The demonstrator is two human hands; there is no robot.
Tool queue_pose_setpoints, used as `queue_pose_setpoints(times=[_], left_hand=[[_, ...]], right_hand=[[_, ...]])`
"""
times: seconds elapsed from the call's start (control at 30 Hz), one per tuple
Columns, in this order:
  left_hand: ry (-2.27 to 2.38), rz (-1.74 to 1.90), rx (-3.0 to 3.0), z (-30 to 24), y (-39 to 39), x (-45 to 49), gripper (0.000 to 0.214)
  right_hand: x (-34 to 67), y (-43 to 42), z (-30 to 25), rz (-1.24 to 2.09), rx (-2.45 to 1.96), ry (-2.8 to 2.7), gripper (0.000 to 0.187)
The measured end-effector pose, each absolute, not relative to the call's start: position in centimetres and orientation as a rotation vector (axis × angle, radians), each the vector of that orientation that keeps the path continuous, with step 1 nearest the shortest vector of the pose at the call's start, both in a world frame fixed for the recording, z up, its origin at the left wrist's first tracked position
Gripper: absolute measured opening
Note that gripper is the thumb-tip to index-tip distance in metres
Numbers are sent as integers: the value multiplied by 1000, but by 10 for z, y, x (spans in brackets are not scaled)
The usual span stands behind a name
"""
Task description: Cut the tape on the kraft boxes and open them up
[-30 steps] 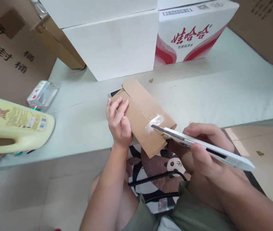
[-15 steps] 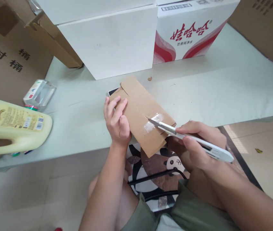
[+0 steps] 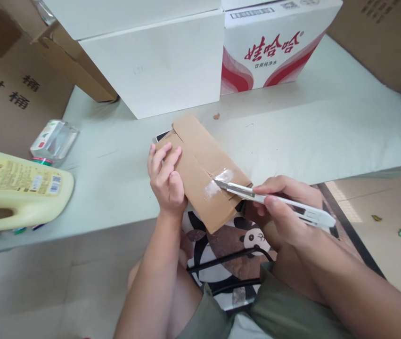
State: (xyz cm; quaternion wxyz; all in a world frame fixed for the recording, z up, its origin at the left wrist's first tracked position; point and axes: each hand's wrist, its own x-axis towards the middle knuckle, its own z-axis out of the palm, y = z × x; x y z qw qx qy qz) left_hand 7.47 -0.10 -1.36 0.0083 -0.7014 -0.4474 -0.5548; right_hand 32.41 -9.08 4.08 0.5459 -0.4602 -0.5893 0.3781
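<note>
A small brown cardboard box lies tilted across the table's front edge, its near end jutting out over my lap. My left hand grips its left side, fingers on the top face and the palm along the edge. In my right hand is a white utility knife with its blade out. The blade tip touches the box at the seam, beside a patch of clear tape. Past the box's far left corner, part of a dark flat object with a white rim shows; the rest is hidden.
White cartons and a red-and-white water carton stand at the back of the table. To the left are a yellow jug and a clear bottle on its side. Large brown boxes flank both sides.
The whole view has shifted slightly. The knife tip stays near the tape on the seam, and both hands keep their hold.
</note>
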Motion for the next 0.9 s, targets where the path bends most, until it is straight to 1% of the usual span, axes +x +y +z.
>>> queue_pose_setpoints(times=[0.1,0.23,0.3,0.47,0.53,0.6,0.63,0.67,0.73,0.87,0.9], left_hand=[[-1375,-1782,-2221,-14,-1,75,52],[-1370,-1840,-2203,-15,-1,78,50],[-1351,-1858,-2204,-15,0,79,50],[-1415,-1789,-2220,-13,0,77,53],[-1467,-1766,-2216,-13,0,73,54],[-1501,-1779,-2220,-14,0,68,54],[-1519,-1800,-2218,-14,0,65,54],[-1540,-1831,-2207,-14,1,61,53],[-1602,-1919,-2157,-14,2,55,52],[-1868,-2148,-1947,-7,5,45,48],[-1947,-2215,-1877,-5,5,43,48]], right_hand=[[320,-91,39,877,-1091,-1374,19],[314,-93,35,1040,-1051,-1188,21],[315,-93,36,1037,-1027,-1220,20],[333,-84,46,904,-869,-1289,17],[341,-75,45,764,-767,-1210,12],[345,-64,38,544,-852,-1173,7],[347,-58,32,458,-978,-1207,10],[349,-52,24,410,-1138,-1283,15],[353,-40,9,414,-1449,-1512,32],[360,-20,-16,494,-1831,-1817,78],[361,-17,-19,509,-1886,-1848,86]])
